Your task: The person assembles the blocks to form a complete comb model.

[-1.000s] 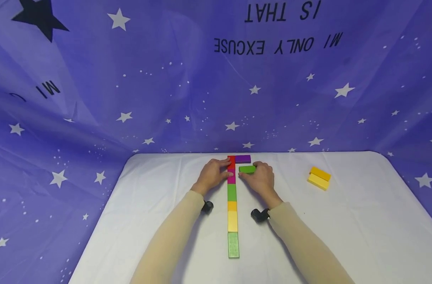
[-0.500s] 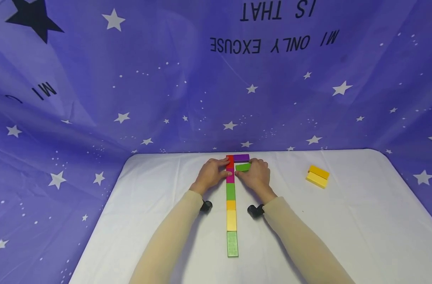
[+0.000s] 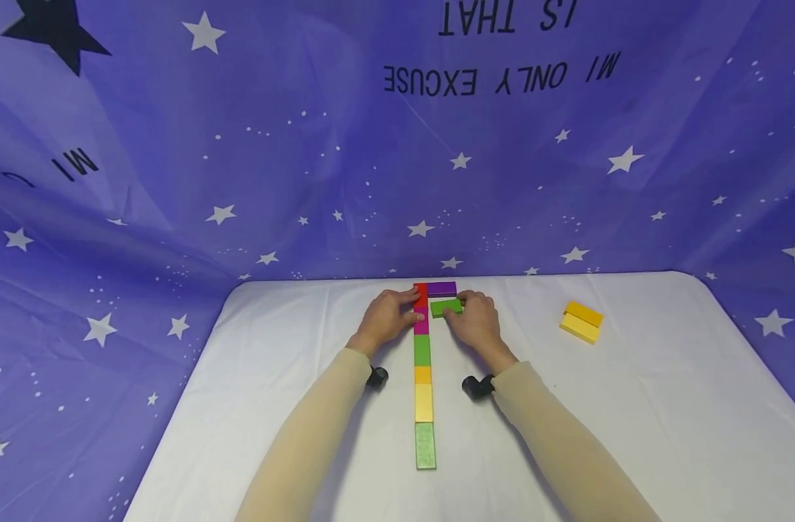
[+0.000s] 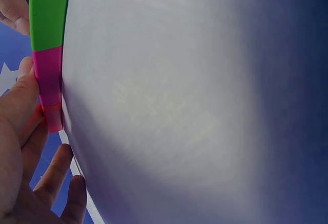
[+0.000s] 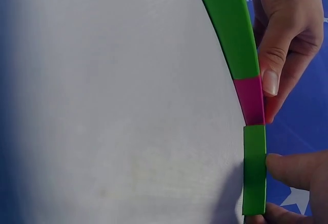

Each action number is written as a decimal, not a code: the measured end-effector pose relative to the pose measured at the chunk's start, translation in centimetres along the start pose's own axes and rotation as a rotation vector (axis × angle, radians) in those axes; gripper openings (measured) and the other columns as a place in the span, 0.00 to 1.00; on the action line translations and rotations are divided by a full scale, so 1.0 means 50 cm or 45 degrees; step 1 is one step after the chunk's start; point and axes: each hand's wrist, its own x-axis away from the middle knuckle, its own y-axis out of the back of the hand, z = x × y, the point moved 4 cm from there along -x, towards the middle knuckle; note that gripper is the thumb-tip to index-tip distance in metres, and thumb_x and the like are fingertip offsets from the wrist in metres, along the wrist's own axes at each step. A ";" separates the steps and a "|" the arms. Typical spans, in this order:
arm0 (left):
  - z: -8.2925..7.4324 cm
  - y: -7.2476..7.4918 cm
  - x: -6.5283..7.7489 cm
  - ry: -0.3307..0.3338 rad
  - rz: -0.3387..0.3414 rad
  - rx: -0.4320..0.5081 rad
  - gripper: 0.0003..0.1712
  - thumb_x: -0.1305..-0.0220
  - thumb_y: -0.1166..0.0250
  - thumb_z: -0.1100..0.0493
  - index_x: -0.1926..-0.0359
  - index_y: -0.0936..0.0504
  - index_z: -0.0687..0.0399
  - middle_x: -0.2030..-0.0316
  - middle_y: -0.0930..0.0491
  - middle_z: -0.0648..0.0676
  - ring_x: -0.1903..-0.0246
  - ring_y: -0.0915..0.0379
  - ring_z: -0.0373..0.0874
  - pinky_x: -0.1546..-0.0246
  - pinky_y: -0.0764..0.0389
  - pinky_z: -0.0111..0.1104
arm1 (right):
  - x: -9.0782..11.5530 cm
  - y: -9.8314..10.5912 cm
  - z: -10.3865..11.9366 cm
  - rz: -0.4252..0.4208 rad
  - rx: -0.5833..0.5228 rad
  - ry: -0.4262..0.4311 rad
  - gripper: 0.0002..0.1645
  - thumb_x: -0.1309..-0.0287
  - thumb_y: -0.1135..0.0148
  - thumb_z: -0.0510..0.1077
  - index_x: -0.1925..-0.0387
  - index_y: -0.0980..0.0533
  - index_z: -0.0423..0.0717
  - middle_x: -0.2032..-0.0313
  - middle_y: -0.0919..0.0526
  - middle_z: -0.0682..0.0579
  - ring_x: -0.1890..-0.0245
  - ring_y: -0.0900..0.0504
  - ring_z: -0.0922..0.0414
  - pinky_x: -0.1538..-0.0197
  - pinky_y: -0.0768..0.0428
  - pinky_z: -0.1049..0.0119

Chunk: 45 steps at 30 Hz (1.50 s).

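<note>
In the head view my left hand (image 3: 387, 317) rests on the top of a long row of blocks, its thumb on the magenta block (image 3: 421, 328) and a fingertip on the red block (image 3: 419, 289). My right hand (image 3: 479, 319) holds a green block (image 3: 442, 309) between thumb and finger at its right end. That block lies slightly tilted just right of the row, below a purple block (image 3: 442, 289) that adjoins the red one. In the right wrist view the thumb touches the green block's (image 5: 254, 170) face and another finger reaches its end. Left fingers (image 4: 54, 175) are spread loosely in the left wrist view.
Toward me the row continues with a green block (image 3: 422, 351), an orange block (image 3: 423, 375), a yellow block (image 3: 423, 403) and a pale green block (image 3: 426, 446). At the right lie an orange block (image 3: 584, 314) and a yellow block (image 3: 579, 328). Starry purple cloth (image 3: 397, 145) hangs behind the white table (image 3: 293, 312).
My right hand has brought the green block left, close to the row and beneath the purple block; its thumb now lies farther onto the block. The left hand stays on the red and magenta blocks.
</note>
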 end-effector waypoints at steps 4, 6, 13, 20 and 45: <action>0.002 0.001 -0.001 -0.001 -0.001 -0.003 0.33 0.40 0.27 0.47 0.35 0.21 0.51 0.33 0.28 0.44 0.38 0.28 0.51 0.34 0.31 0.40 | -0.001 0.000 -0.001 -0.017 -0.014 0.008 0.31 0.42 0.32 0.51 0.43 0.22 0.33 0.53 0.18 0.38 0.47 0.24 0.40 0.44 0.25 0.46; 0.002 0.002 -0.003 -0.014 -0.010 0.004 0.33 0.40 0.27 0.48 0.35 0.21 0.52 0.33 0.28 0.45 0.39 0.28 0.51 0.35 0.31 0.41 | -0.002 -0.001 -0.001 -0.021 -0.009 0.010 0.31 0.42 0.31 0.51 0.44 0.22 0.34 0.54 0.18 0.39 0.48 0.23 0.40 0.45 0.25 0.47; 0.009 0.006 -0.005 -0.008 -0.007 -0.026 0.34 0.40 0.27 0.47 0.35 0.22 0.51 0.33 0.28 0.44 0.38 0.28 0.51 0.34 0.32 0.40 | -0.007 -0.004 0.006 -0.010 -0.005 0.015 0.30 0.43 0.31 0.51 0.44 0.21 0.35 0.55 0.17 0.40 0.49 0.23 0.41 0.46 0.24 0.48; 0.011 0.006 -0.006 0.009 0.002 0.005 0.34 0.41 0.26 0.47 0.35 0.22 0.50 0.32 0.29 0.43 0.38 0.29 0.50 0.33 0.33 0.39 | -0.007 -0.004 0.010 -0.009 0.007 0.005 0.31 0.43 0.30 0.52 0.45 0.21 0.36 0.56 0.17 0.41 0.50 0.23 0.42 0.47 0.24 0.49; 0.004 -0.003 -0.006 0.026 0.022 -0.006 0.34 0.41 0.26 0.47 0.34 0.22 0.48 0.32 0.29 0.42 0.37 0.29 0.50 0.33 0.32 0.39 | 0.001 0.000 0.006 -0.017 0.039 -0.007 0.32 0.45 0.28 0.55 0.47 0.20 0.36 0.57 0.16 0.42 0.51 0.22 0.43 0.50 0.23 0.50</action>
